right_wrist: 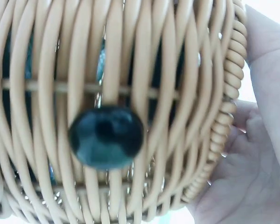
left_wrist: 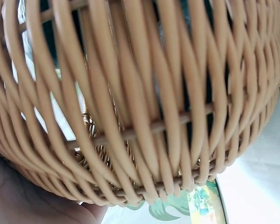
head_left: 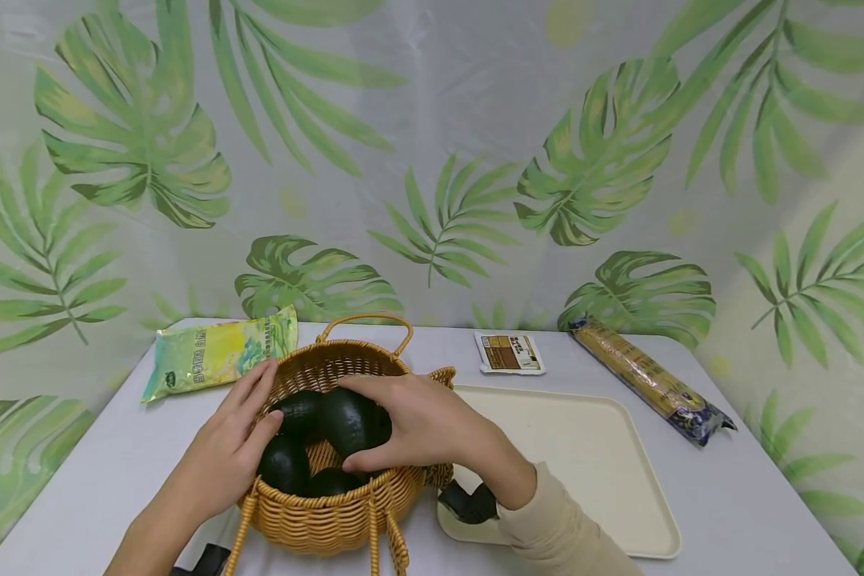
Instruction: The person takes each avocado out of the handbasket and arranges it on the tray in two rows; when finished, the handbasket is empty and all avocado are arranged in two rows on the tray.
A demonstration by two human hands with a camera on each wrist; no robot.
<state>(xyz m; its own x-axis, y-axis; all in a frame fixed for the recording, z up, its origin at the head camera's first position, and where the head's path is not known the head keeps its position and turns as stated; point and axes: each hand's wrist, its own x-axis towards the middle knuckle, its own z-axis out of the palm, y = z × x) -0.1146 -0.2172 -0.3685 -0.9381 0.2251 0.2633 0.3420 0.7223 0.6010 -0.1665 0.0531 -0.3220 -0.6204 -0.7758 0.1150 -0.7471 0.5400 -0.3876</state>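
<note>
A brown wicker basket (head_left: 320,524) holds several dark green avocados, among them one at the left (head_left: 285,464) and one at the front (head_left: 331,482). My right hand (head_left: 428,420) reaches over the basket's right rim and grips an avocado (head_left: 349,422) between thumb and fingers. At the left rim, my left hand (head_left: 219,452) holds the basket, its thumb over the rim beside the avocados. The left wrist view shows the wicker side (left_wrist: 144,93) close up, with part of the hand below it. In the right wrist view, a shiny black knob (right_wrist: 106,137) sits on the wicker.
A cream tray (head_left: 576,464) lies right of the basket, partly under the right forearm. Behind it are a small white-and-brown packet (head_left: 510,354) and a long pack of noodles (head_left: 648,376). A yellow-green bag (head_left: 219,354) lies at the back left. Leaf-patterned curtain surrounds the white table.
</note>
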